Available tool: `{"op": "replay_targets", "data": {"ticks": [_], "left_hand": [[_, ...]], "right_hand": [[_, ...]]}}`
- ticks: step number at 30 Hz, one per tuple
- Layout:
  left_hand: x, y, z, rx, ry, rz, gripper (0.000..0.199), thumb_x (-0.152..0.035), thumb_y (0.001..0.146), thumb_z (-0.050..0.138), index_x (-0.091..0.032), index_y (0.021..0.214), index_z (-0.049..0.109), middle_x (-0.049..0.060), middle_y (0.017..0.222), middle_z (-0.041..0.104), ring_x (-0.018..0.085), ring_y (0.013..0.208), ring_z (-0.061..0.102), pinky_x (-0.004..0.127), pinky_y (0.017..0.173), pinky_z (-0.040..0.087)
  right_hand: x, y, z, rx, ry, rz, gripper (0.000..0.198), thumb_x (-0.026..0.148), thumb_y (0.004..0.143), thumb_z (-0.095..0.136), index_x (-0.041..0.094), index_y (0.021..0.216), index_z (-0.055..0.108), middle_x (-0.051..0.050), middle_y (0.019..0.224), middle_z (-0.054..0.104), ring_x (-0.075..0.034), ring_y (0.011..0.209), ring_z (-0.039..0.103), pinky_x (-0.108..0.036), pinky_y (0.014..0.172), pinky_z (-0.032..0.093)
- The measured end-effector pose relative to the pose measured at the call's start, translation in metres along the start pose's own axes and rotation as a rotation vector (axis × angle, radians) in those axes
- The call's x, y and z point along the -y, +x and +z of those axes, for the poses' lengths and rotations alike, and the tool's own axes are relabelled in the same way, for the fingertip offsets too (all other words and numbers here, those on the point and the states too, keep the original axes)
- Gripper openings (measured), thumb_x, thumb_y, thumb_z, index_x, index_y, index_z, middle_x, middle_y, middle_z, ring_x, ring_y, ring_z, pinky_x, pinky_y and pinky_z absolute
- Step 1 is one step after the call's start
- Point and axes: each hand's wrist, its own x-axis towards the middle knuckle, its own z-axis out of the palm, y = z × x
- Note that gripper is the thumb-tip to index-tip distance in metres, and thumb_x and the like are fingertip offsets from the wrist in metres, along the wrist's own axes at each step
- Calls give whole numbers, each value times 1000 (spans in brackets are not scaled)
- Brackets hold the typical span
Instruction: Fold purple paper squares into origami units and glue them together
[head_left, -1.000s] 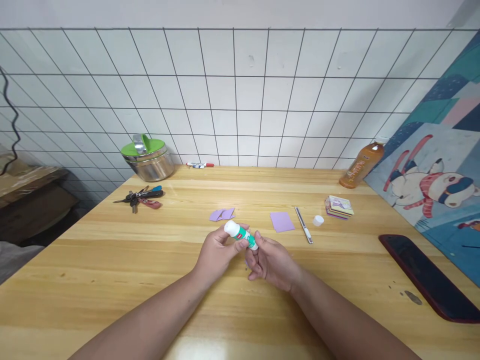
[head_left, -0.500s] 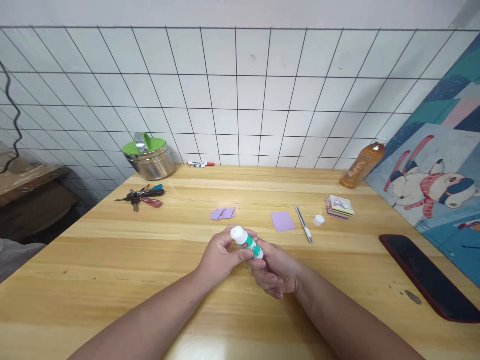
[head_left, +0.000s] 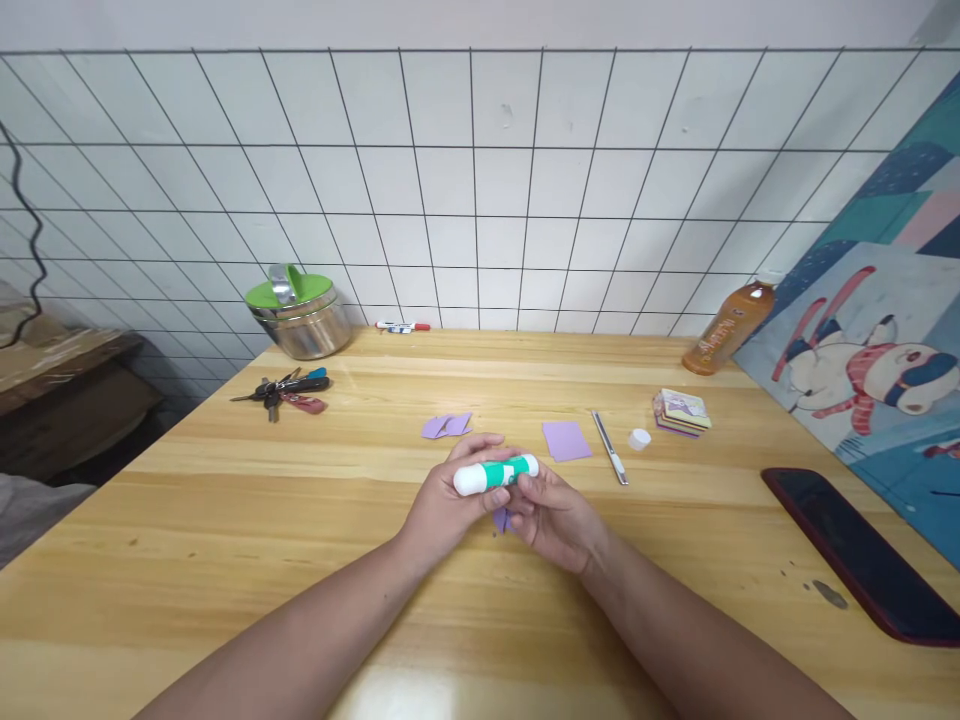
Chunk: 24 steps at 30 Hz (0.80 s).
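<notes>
A green and white glue stick (head_left: 496,474) lies nearly level between my two hands above the table. My left hand (head_left: 457,497) is closed around its left part, thumb in front. My right hand (head_left: 556,515) grips the right end with thumb and fingers. Below the stick a bit of purple paper (head_left: 502,519) shows, mostly hidden by my hands. Beyond them lie folded purple paper pieces (head_left: 447,426) and a flat purple sheet (head_left: 566,440). A utility knife (head_left: 610,448) and a small white cap (head_left: 640,439) are to the right.
On the wooden table (head_left: 285,570) stand a green-lidded steel pot (head_left: 301,318) and a tilted-looking orange drink bottle (head_left: 729,328). Keys (head_left: 289,390), a marker (head_left: 403,327), a stack of sticky notes (head_left: 681,412) and a dark phone (head_left: 859,550) lie about. A tiled wall (head_left: 502,180) rises behind.
The glue stick has turned from a steep slant to nearly level, its right end now raised. My right hand's fingers have shifted, and purple paper beneath has come into view.
</notes>
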Motion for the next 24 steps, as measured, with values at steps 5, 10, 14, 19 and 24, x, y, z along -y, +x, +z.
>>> {"op": "replay_targets", "data": {"ticks": [5, 10, 14, 19, 24], "left_hand": [[2, 4, -7, -42, 147, 48, 59, -36, 68, 71, -21, 123, 54, 10, 123, 56, 24, 115, 49, 37, 96, 39], [14, 16, -28, 33, 609, 43, 16, -35, 77, 61, -23, 79, 72, 3, 85, 67, 19, 88, 58, 35, 88, 40], [22, 15, -25, 208, 829, -9, 8, -33, 73, 66, -27, 73, 72, 0, 80, 66, 18, 83, 55, 34, 84, 37], [18, 8, -11, 218, 937, -33, 9, -36, 70, 67, -28, 73, 69, 0, 81, 63, 20, 84, 53, 34, 79, 34], [20, 5, 2, 149, 918, -35, 7, -32, 69, 68, -25, 70, 66, 0, 80, 60, 20, 84, 52, 34, 78, 34]], "right_hand": [[21, -1, 0, -154, 27, -155, 21, 38, 75, 64, 22, 84, 55, 8, 59, 38, -3, 44, 34, -12, 50, 45], [57, -7, -12, -494, -425, -623, 25, 41, 76, 56, 21, 68, 42, 8, 55, 36, -7, 43, 33, -16, 40, 34], [46, -12, -10, -534, -1006, -589, 20, 39, 80, 53, 20, 74, 49, 6, 55, 44, -9, 48, 41, -20, 47, 35], [27, -10, -2, -515, -1510, -541, 29, 45, 79, 55, 19, 67, 54, 3, 55, 55, -11, 51, 45, -22, 50, 33], [25, -7, 2, -550, -1713, -576, 32, 48, 77, 56, 19, 64, 53, 2, 54, 56, -11, 50, 46, -22, 51, 32]]}}
